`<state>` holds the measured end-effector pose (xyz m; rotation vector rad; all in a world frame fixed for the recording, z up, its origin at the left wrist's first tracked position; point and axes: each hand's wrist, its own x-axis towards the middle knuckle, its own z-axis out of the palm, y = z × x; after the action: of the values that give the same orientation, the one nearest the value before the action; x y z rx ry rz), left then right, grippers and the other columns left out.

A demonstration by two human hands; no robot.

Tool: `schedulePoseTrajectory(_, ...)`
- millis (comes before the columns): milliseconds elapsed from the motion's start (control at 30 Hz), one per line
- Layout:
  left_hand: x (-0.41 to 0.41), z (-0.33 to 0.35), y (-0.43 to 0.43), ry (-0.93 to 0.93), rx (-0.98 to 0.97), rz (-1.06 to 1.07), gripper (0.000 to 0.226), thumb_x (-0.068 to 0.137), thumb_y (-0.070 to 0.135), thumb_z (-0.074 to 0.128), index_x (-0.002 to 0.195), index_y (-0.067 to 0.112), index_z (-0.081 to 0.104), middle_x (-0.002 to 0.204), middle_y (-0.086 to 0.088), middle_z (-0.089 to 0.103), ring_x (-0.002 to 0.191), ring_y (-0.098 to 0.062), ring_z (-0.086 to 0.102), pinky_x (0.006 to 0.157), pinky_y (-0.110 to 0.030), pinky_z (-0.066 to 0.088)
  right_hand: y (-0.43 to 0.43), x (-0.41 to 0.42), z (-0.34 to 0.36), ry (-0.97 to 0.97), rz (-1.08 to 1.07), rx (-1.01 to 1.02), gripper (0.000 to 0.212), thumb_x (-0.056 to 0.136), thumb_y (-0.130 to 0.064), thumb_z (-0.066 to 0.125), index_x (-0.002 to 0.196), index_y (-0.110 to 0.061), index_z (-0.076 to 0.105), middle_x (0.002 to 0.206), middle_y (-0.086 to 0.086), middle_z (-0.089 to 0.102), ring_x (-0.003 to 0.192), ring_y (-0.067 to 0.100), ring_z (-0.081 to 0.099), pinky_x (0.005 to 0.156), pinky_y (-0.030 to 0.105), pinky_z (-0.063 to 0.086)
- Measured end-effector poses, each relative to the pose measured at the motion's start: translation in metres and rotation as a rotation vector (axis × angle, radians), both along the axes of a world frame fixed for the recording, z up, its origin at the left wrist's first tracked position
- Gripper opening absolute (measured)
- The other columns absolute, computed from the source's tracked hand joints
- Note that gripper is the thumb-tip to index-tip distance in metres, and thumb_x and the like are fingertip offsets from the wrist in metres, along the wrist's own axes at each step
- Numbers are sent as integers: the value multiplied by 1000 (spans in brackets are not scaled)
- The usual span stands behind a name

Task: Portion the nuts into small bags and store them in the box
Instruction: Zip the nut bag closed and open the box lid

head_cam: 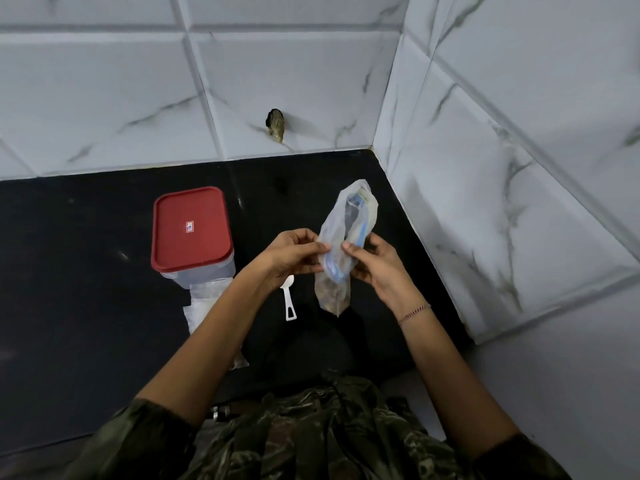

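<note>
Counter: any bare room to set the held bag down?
Widest bare counter lies left of the red-lidded box. Another patch sits between the box and the right wall, behind the held bag. Crowded: in front of the box, where flat small bags and the white scoop lie.

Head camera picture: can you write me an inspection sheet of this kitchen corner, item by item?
Surface: glossy black counter.
Job's things: clear bag held up above the counter, something blue inside; red-lidded box, shut, at left; flat small bags in front of it; white scoop lying on the counter, bowl partly hidden by the left hand.
Clutter: nothing seen.
Grips: left hand and right hand both pinch the bag's middle.
Cables: nothing seen.
Surroundings: marbled wall tiles forming a corner; dark stub on the wall.
</note>
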<state>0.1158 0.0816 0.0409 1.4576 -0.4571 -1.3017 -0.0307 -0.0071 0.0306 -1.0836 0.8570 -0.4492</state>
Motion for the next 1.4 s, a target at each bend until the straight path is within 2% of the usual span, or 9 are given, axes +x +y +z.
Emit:
schedulePoseTrajectory(200, -15, 4, 1, -855, 67, 122, 21, 81, 4, 68, 70, 13, 52, 73, -4, 60, 61, -12, 65, 54, -21, 54, 4, 11, 9, 583, 36, -1030, 19, 87, -16, 64, 102, -17, 53, 91, -4, 59, 80, 8, 60, 66, 21, 52)
schedulePoseTrajectory(300, -17, 2, 1, -1093, 87, 189, 24, 81, 9, 63, 66, 15, 45, 72, -2, 50, 60, -8, 48, 52, -18, 37, 4, 15, 13, 570, 28, -779, 13, 92, -22, 57, 103, -18, 51, 101, 4, 61, 85, 13, 61, 75, 31, 55)
schedulePoseTrajectory(467, -13, 12, 0, -176, 122, 284, 14, 92, 14, 53, 82, 6, 58, 75, -9, 60, 65, -16, 59, 52, -25, 51, 3, -5, 25, -135, 104, 279, 19, 97, -22, 48, 115, -22, 55, 112, 11, 64, 98, 23, 65, 80, 35, 57)
schedulePoseTrajectory(600, -9, 24, 10, 314, -27, 238, 18, 92, 3, 46, 92, 4, 65, 83, -10, 68, 75, -19, 66, 62, -27, 60, 4, -17, 15, -308, 156, 386, 47, 92, -4, 51, 129, -33, 50, 126, 11, 60, 110, 24, 63, 82, 36, 56)
schedulePoseTrajectory(800, -14, 19, 9, 197, -90, 255, 18, 81, -10, 63, 90, 6, 61, 82, -8, 67, 67, -12, 71, 64, -27, 60, 12, -8, 21, -212, 24, 253, 55, 83, 6, 61, 126, -27, 52, 106, 10, 64, 82, 13, 69, 64, 23, 55)
schedulePoseTrajectory(1000, -23, 14, 2, -268, -28, 323, 28, 75, -9, 72, 69, 11, 53, 74, -7, 60, 69, -16, 65, 61, -25, 57, 15, 6, 33, 119, -122, -169, 54, 76, -2, 73, 120, -15, 45, 97, 8, 68, 66, 8, 62, 55, 17, 50)
schedulePoseTrajectory(1200, -42, 16, -1, -968, -34, 230, 25, 71, 7, 72, 63, 14, 49, 68, -7, 58, 67, -18, 58, 62, -29, 52, 29, 17, 33, 578, -111, -1194, 29, 83, -10, 65, 108, -18, 51, 96, -4, 60, 82, 7, 56, 66, 15, 37)
schedulePoseTrajectory(1267, -42, 17, -1, -1013, -52, 211, 21, 73, 8, 69, 65, 11, 50, 68, -8, 57, 66, -18, 59, 62, -32, 54, 22, 18, 29, 543, -83, -995, 14, 87, -11, 60, 98, -19, 55, 92, -6, 59, 77, 5, 56, 60, 9, 37)
schedulePoseTrajectory(1400, -35, 19, 3, -653, -198, 181, 11, 85, 3, 64, 89, 11, 57, 91, -14, 62, 75, -25, 69, 64, -36, 61, 7, 8, 34, 53, -100, -37, 18, 93, -7, 49, 104, -18, 57, 104, 10, 62, 66, 7, 60, 50, 16, 47)
